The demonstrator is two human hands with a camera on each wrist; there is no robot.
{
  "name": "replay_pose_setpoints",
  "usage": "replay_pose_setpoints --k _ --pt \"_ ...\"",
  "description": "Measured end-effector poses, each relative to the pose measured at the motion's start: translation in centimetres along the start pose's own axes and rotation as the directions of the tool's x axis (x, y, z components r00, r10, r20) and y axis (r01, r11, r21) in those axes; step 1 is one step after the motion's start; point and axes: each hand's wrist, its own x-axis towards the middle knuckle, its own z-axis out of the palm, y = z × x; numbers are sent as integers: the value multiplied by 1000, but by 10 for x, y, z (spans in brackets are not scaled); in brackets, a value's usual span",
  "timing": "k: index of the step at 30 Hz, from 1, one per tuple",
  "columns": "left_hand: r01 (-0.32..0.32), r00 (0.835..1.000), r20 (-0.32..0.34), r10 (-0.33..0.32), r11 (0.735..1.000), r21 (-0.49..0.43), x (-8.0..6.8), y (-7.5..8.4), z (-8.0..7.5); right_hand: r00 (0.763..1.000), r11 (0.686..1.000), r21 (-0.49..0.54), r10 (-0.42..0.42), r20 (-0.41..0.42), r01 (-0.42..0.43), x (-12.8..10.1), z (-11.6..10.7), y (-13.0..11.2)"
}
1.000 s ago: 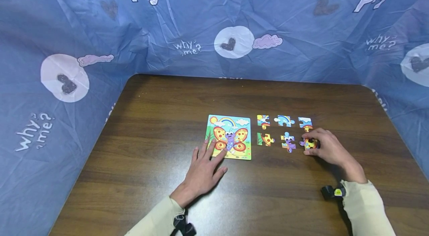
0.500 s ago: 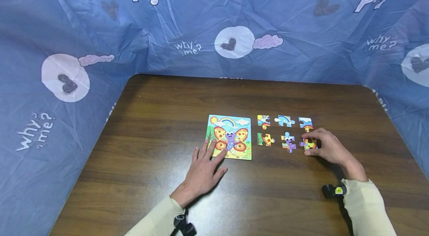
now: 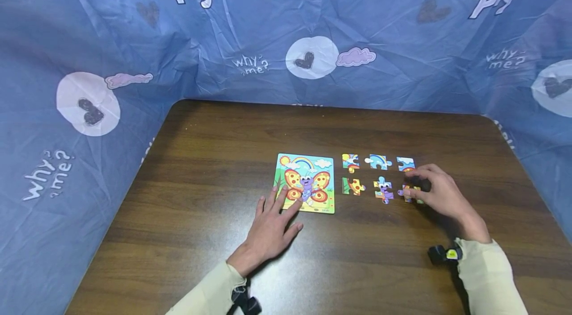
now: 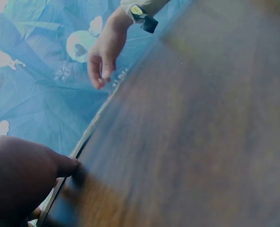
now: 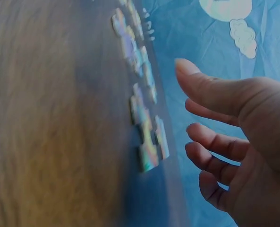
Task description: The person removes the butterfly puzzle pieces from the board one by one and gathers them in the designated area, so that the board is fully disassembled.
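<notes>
A square butterfly puzzle board (image 3: 308,163) lies on the wooden table in the head view. My left hand (image 3: 267,233) rests with spread, straight fingers across its lower left corner. To the board's right, several jigsaw pieces lie in two rows: a sun piece (image 3: 350,161), a rainbow piece (image 3: 378,161) and a cloud piece (image 3: 405,163) behind, a green-edged wing piece (image 3: 352,186) and a purple face piece (image 3: 383,190) in front. Over the front right wing piece (image 3: 406,193), partly hidden by the thumb, hovers my right hand (image 3: 442,196), fingers apart and holding nothing, as the right wrist view confirms.
The brown table (image 3: 214,166) reaches back to a blue printed cloth (image 3: 268,17) that hangs behind and at both sides. Black cameras are strapped at both wrists, one of them the right wrist camera (image 3: 438,255).
My right hand has let go of the front right wing piece; thumb and fingers have spread and lifted slightly, and the piece lies on the table. My left hand has stayed still.
</notes>
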Motion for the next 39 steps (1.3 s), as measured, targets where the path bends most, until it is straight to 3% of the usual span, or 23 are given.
replay_pose_setpoints --k 6,18,27,39 --pt "8 1000 5 -7 1000 -28 1 0 -1 997 998 8 -64 -50 65 4 -3 -14" --pt "6 1000 -19 -8 997 -76 -2 0 -2 995 993 59 -104 6 103 24 7 -49" --pt "32 999 -15 -33 998 -49 -15 1 -7 975 976 103 -203 96 193 48 32 -98" --pt "67 997 -26 -67 997 -28 -26 2 -3 939 955 135 -285 193 262 74 79 -171"
